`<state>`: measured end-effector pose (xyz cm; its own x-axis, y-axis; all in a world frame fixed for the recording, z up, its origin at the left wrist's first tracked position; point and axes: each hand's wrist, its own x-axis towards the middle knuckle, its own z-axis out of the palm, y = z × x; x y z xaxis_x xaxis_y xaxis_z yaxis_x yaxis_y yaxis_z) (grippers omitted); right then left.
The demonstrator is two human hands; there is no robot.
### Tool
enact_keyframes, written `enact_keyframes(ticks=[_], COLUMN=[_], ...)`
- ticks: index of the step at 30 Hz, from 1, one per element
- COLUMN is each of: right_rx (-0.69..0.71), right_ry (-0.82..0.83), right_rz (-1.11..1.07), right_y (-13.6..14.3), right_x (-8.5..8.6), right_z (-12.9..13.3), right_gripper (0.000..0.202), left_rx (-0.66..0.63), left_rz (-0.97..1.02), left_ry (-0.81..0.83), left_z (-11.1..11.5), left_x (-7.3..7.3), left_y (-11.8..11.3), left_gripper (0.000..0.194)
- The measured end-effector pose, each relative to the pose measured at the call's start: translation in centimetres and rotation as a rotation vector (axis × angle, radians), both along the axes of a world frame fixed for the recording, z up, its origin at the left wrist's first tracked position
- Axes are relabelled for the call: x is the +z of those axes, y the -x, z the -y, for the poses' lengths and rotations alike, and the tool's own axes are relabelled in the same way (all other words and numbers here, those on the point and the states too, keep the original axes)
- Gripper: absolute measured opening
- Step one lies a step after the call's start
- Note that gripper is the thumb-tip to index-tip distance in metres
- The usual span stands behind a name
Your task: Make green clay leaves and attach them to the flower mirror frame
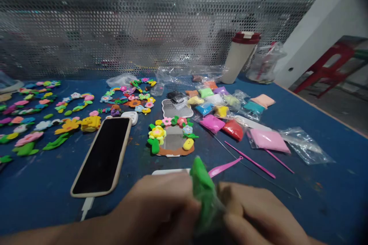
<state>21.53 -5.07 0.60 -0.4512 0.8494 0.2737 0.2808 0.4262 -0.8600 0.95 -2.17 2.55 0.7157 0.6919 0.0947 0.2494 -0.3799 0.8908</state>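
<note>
A packet of bright green modelling clay [203,183] in clear plastic is between my two hands at the bottom of the view, slightly blurred. My left hand [168,203] is closed on its left side, and my right hand [258,212] pinches the plastic on the right. Just beyond them lies a small mirror [173,138] whose frame carries clay flowers, green leaves and a brown strip along its lower edge. A pink modelling tool [225,167] and a white flat item [169,172] show partly behind my hands.
To the left lies a phone [103,157] with a white cable, near several clay flower pieces [70,125]. On the right are clay packets [212,123], thin pink sticks [250,159] and a plastic bag [307,145]. A tumbler [238,59] stands before the perforated metal screen [129,26].
</note>
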Motion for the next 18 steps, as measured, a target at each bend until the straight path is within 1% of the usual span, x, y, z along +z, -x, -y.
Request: enact_keyframes(ticks=[2, 3, 4, 5, 6, 7, 8, 9, 11, 12, 14, 16, 18], right_rx=[-0.095, -0.122, -0.130, -0.105, -0.071, -0.042, -0.028, -0.038, -0.088, -0.109, -0.130, -0.139, -0.151], right_ry=[-0.055, -0.106, -0.142, -0.155, -0.150, -0.130, -0.111, -0.095, -0.076, -0.073, -0.067, -0.059, -0.051], right_rz=[0.007, 0.002, 0.006, 0.029, 0.051, 0.068, 0.070, 0.061, 0.052, 0.058, 0.078, 0.084, 0.083], right_y=[-0.2, -0.3, -0.3, -0.2, -0.1, 0.0, 0.1, 0.2, 0.4, 0.4, 0.4, 0.3, 0.2], right_x=[0.1, 0.0, -0.2, -0.4, -0.7, -1.0, -1.3, -1.5, -1.9, -1.9, -1.9, -1.8, -1.7], right_z=[-0.7, -1.1, -1.4, -1.7, -1.9, -2.0, -2.0, -2.0, -1.9, -1.9, -1.8, -1.9, -1.9], right_gripper=[0.011, 0.023, 0.045, 0.060, 0.068, 0.069, 0.065, 0.061, 0.055, 0.054, 0.051, 0.047, 0.043], left_rx=[0.103, 0.138, 0.151, 0.145, 0.139, 0.153, 0.184, 0.234, 0.325, 0.353, 0.365, 0.354, 0.343], left_rz=[-0.006, -0.003, 0.008, 0.031, 0.065, 0.112, 0.166, 0.217, 0.242, 0.214, 0.118, 0.037, -0.010], left_ry=[0.011, 0.058, 0.131, 0.217, 0.299, 0.362, 0.398, 0.402, 0.339, 0.289, 0.188, 0.127, 0.118], left_z=[-0.4, -0.7, -0.9, -1.2, -1.4, -1.6, -1.8, -2.0, -2.2, -2.3, -2.3, -2.4, -2.5], left_x=[0.0, 0.0, -0.1, -0.2, -0.4, -0.5, -0.6, -0.7, -0.7, -0.7, -0.5, -0.4, -0.4], left_y=[0.3, 0.4, 0.4, 0.3, 0.2, 0.1, -0.1, -0.2, -0.4, -0.4, -0.3, -0.1, 0.0], left_gripper=[0.032, 0.032, 0.032, 0.031, 0.030, 0.028, 0.025, 0.024, 0.018, 0.012, 0.003, 0.011, 0.016])
